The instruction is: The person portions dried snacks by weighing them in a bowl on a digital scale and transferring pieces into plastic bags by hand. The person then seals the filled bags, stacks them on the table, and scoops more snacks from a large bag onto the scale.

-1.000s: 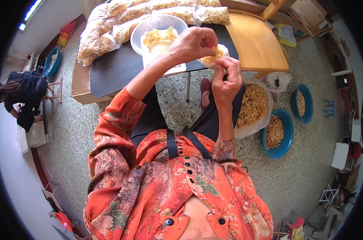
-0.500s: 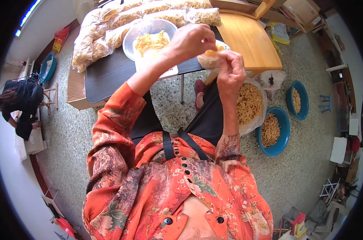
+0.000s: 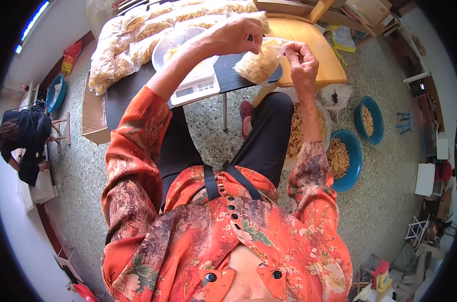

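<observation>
The dark wood-grained table [image 3: 132, 95] spread below and leftward of the left hand [image 3: 238, 38], its rounded right corner short of the right hand [image 3: 303, 59], and bore filled clear bags [image 3: 120, 48] piled beyond and leftward of the left hand, with a white scale [image 3: 199, 86] nearer the body.

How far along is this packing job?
Several filled bags piled on the table look done. In hand is another bag, pieces inside: the right hand pinches its edge, the left hand at its top. Probably left: pieces in the bowl and loose ones in the big sack. The total isn't shown.
</observation>
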